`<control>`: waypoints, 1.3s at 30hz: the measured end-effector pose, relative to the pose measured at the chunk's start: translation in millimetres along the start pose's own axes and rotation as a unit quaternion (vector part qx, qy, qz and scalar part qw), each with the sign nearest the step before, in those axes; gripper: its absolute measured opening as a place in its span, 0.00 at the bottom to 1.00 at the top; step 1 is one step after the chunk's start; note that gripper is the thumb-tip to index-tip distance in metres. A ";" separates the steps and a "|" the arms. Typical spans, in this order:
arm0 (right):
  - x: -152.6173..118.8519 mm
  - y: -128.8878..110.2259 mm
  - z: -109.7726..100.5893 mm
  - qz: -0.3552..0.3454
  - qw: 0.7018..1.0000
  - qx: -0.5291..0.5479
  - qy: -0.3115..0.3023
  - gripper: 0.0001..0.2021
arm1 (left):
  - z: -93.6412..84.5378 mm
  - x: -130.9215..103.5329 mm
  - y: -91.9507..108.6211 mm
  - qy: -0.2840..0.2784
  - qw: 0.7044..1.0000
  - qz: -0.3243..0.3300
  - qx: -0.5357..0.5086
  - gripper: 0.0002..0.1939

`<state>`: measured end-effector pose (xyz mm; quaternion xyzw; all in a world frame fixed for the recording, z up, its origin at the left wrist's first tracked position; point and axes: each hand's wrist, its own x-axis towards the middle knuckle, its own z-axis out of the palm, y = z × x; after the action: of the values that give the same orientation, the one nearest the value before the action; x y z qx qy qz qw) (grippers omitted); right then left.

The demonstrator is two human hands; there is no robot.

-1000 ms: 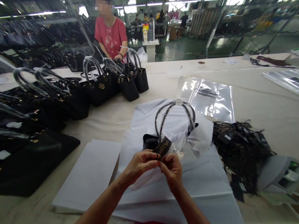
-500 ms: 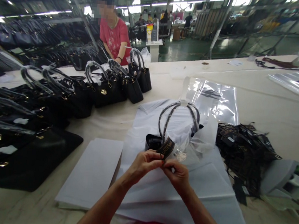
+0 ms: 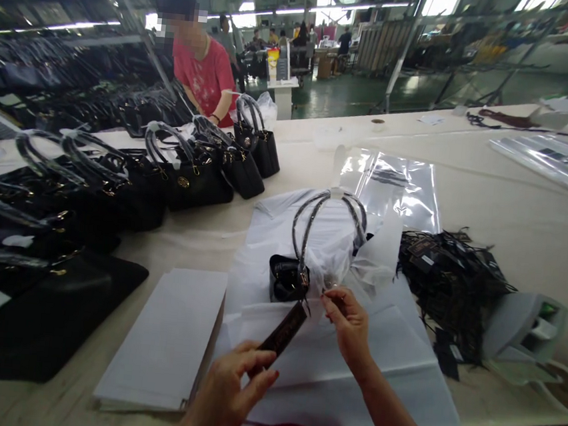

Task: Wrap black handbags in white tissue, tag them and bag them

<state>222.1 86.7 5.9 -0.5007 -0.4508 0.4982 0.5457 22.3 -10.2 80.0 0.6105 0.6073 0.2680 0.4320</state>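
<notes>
A black handbag (image 3: 285, 280), partly covered in white tissue paper, lies in front of me with its plastic-wrapped handles (image 3: 307, 225) standing up. A dark hang tag (image 3: 283, 330) with faint lettering hangs by a cord at the base of a handle. My left hand (image 3: 232, 385) pinches the tag's lower end between thumb and fingers, drawing it toward me. Just right of the cord, my right hand (image 3: 351, 323) has thumb and fingertips pressed together near the bag's wrapped front. What is between those fingertips is too small to make out.
Several black handbags (image 3: 196, 184) stand along the left. A stack of white sheets (image 3: 166, 335) lies beside the tissue. To the right are a pile of black tags (image 3: 449, 276) and a grey-white dispenser (image 3: 524, 330). Clear plastic bags (image 3: 392, 183) lie behind. A person (image 3: 204, 71) stands across the table.
My left hand has moved down and left, pulling the tag away from the handle. The right hand has parted from it, shifting slightly right and up. The view has shifted a little.
</notes>
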 end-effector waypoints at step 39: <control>111.2 -181.0 -55.5 -0.167 0.887 -0.402 -0.157 0.07 | 10.2 190.2 158.8 0.017 0.962 0.270 -0.027 0.12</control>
<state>304.7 191.6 180.2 -0.5102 -0.7688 0.2481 0.2951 134.6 190.4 172.9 0.7353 0.4195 0.4016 0.3493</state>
